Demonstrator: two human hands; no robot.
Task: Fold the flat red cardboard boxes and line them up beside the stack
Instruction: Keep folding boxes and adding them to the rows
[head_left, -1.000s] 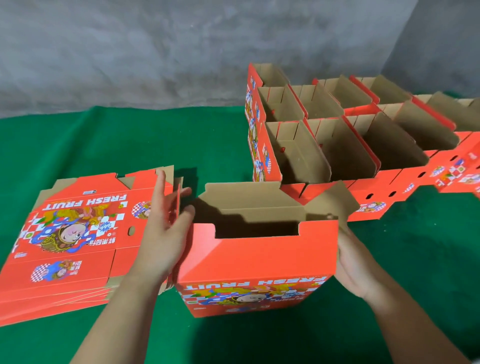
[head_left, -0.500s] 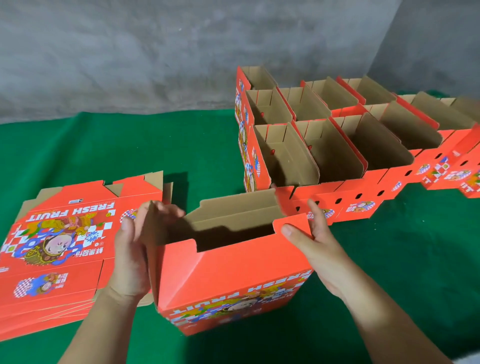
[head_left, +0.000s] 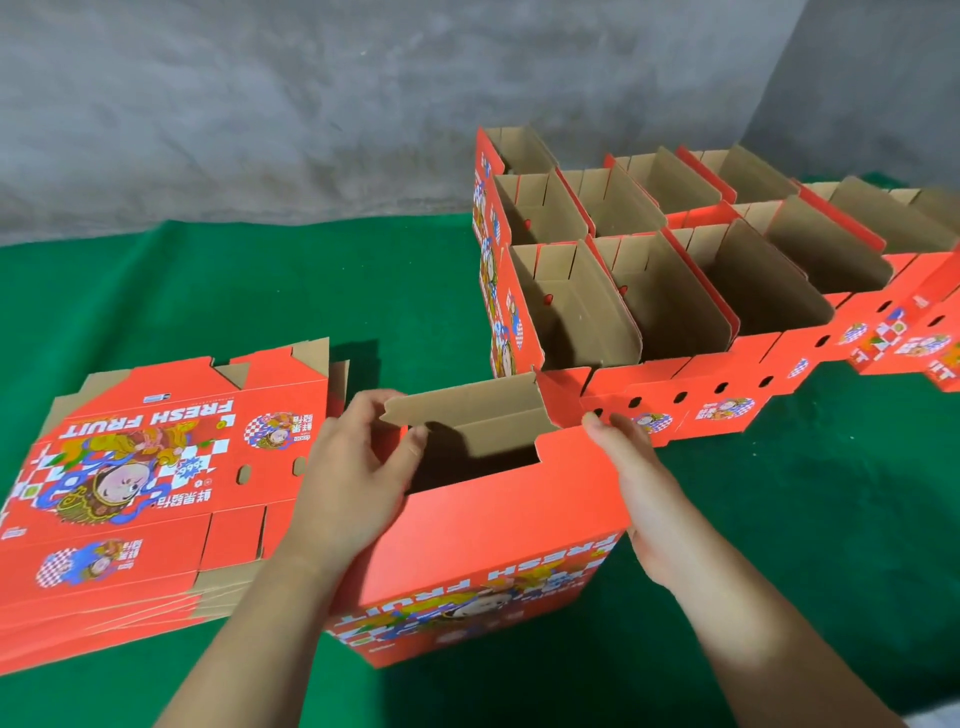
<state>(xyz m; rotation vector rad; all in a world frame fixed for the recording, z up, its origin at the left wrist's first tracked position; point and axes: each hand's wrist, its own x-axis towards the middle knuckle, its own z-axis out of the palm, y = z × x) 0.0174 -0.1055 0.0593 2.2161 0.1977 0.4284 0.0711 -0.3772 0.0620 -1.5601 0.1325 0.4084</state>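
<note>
Standing half-formed on the green cloth (head_left: 260, 291), the red box (head_left: 498, 525) sits between the flat stack (head_left: 145, 483) and the folded boxes (head_left: 675, 291). The left hand (head_left: 353, 483) curls over its left edge; the right hand (head_left: 639, 488) lies straight-fingered against its right side.

Left hand (head_left: 353, 478): fingers curled, thumb tip forward and inward of them, forearm running down-left out of view. Right hand (head_left: 636, 493): fingers extended and together, thumb on top (palm faces inward), forearm angling down-right. Both wrists roughly straight.
</note>
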